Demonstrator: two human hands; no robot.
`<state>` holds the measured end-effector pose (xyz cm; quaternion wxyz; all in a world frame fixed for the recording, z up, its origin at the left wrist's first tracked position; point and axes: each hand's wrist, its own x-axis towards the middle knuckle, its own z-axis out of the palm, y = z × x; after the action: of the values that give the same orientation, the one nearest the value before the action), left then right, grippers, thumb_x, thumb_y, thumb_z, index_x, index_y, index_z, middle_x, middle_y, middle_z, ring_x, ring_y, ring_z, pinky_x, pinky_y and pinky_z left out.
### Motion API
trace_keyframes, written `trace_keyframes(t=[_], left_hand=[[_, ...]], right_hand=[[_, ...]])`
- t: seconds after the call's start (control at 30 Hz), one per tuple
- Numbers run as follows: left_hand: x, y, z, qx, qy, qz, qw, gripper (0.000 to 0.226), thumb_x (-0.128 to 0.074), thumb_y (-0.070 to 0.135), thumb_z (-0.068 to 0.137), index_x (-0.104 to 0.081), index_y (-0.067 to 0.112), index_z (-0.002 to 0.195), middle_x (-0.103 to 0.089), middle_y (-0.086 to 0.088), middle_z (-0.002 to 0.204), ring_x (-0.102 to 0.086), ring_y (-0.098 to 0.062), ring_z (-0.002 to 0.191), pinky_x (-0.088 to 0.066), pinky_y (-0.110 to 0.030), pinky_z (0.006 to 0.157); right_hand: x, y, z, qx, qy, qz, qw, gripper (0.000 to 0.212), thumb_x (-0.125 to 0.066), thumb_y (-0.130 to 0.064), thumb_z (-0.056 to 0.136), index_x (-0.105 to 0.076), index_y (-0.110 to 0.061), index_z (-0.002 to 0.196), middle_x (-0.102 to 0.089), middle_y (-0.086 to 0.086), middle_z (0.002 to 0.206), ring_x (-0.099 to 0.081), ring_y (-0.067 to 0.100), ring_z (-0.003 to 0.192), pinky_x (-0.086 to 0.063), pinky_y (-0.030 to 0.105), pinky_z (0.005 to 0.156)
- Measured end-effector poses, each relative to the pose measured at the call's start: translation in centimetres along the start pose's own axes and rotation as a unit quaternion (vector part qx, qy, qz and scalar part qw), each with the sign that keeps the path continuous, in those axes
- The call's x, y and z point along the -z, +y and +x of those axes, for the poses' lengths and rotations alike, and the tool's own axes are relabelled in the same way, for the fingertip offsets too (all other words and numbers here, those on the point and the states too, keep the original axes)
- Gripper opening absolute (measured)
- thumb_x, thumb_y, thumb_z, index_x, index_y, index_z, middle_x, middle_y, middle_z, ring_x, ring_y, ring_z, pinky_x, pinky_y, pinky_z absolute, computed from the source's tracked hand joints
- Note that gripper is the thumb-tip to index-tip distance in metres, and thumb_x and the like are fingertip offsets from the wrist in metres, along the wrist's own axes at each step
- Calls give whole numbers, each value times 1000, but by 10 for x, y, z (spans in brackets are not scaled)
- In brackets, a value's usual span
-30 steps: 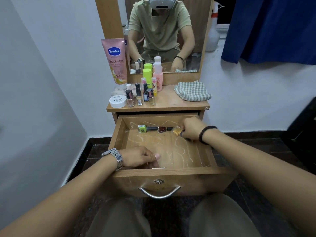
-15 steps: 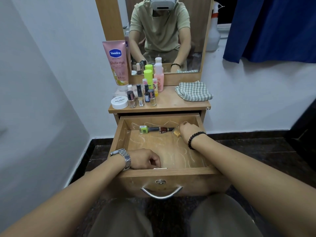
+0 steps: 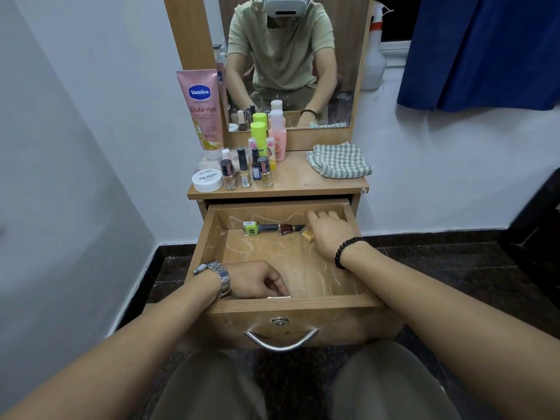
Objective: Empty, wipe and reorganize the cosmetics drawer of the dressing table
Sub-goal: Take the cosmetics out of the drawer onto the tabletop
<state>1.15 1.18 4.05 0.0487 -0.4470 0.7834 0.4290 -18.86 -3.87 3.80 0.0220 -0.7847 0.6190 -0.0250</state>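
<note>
The wooden drawer (image 3: pixel 212 237) of the dressing table is pulled out. Along its back wall lie a green nail polish bottle (image 3: pixel 251 228), a dark red bottle (image 3: pixel 285 229) and a small gold bottle (image 3: pixel 307 234). My right hand (image 3: pixel 328 233), with a black bead bracelet, reaches into the back right corner with its fingers stretched out, and the gold bottle lies just left of its palm. My left hand (image 3: pixel 257 280), with a metal watch, rests inside the drawer's front edge with its fingers curled. I see nothing in it, and its fingertips are hidden behind the front board.
On the tabletop (image 3: pixel 291 180) stand a pink Vaseline tube (image 3: pixel 202 112), a white jar (image 3: pixel 207 179), several small bottles (image 3: pixel 247 171) and a folded checked cloth (image 3: pixel 339 161). The mirror behind reflects me. A blue curtain (image 3: pixel 485 47) hangs at the right, and my knees are under the drawer handle (image 3: pixel 281 341).
My right hand held the gold bottle a second ago; it has let go and stretched toward the drawer's back right corner. My left hand has stayed at the front.
</note>
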Motion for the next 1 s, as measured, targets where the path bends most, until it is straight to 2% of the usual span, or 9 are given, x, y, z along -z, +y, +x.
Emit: trace_keyframes(t=[0.13,0.27,0.47,0.57,0.63,0.7,0.77,0.83,1.0], left_hand=[[1,4,-2,11,49,-116,992,21,-61,7,88,-65,10,108,-68,-7,91,-64,-12,75,-55,-22,70],[7,4,-5,3,146,-219,965,19,-60,1,87,-57,6,105,-66,-11,87,-65,-19,76,-58,-32,79],[16,-2,-7,-12,313,-215,925,17,-65,5,82,-54,10,94,-65,-6,79,-62,-17,68,-55,-39,76],[17,-3,-8,-23,350,-198,915,14,-67,8,81,-56,14,89,-63,-2,78,-62,-17,73,-54,-45,80],[18,-2,-9,-33,369,-216,903,12,-65,7,83,-56,14,87,-63,-3,79,-61,-18,74,-53,-47,82],[19,1,-11,-50,388,-245,887,11,-63,6,85,-55,14,85,-66,-8,83,-61,-20,74,-52,-48,84],[21,4,-13,-69,402,-263,874,13,-61,6,86,-54,16,83,-65,-12,90,-62,-21,76,-52,-48,84],[22,6,-14,-81,413,-273,865,13,-61,6,87,-53,16,84,-63,-10,93,-62,-23,80,-52,-46,85],[21,-1,-9,-57,443,-192,874,8,-61,21,91,-57,19,98,-60,7,91,-55,-11,79,-47,-32,78]], right_hand=[[13,-5,-4,88,60,116,988,44,-53,-15,87,-49,-16,131,-57,3,129,-50,24,119,-45,36,97],[30,-9,-10,107,7,230,967,28,-48,-13,92,-69,-22,109,-70,-6,112,-63,15,103,-49,34,92],[35,-5,-22,166,-59,199,964,26,-58,-15,87,-67,-24,110,-69,-3,95,-63,16,88,-54,36,82],[28,-5,-22,148,-37,284,947,26,-71,-20,82,-68,-23,108,-69,-4,98,-65,11,88,-56,31,83],[31,-4,-22,105,-30,413,904,27,-76,-17,80,-69,-18,106,-70,1,100,-66,9,85,-56,24,80],[34,-7,-25,66,-40,553,829,26,-75,-9,81,-67,-11,106,-70,6,99,-65,5,80,-53,16,71],[33,-14,-26,41,-51,660,749,24,-70,-4,85,-65,-7,108,-69,7,97,-63,6,79,-51,15,69],[33,-22,-24,38,-50,708,704,21,-67,-2,87,-64,-8,107,-68,7,95,-59,12,79,-51,18,70],[55,-21,-9,27,64,633,771,11,-69,-10,86,-63,-15,94,-71,1,105,-62,8,80,-51,21,66]])
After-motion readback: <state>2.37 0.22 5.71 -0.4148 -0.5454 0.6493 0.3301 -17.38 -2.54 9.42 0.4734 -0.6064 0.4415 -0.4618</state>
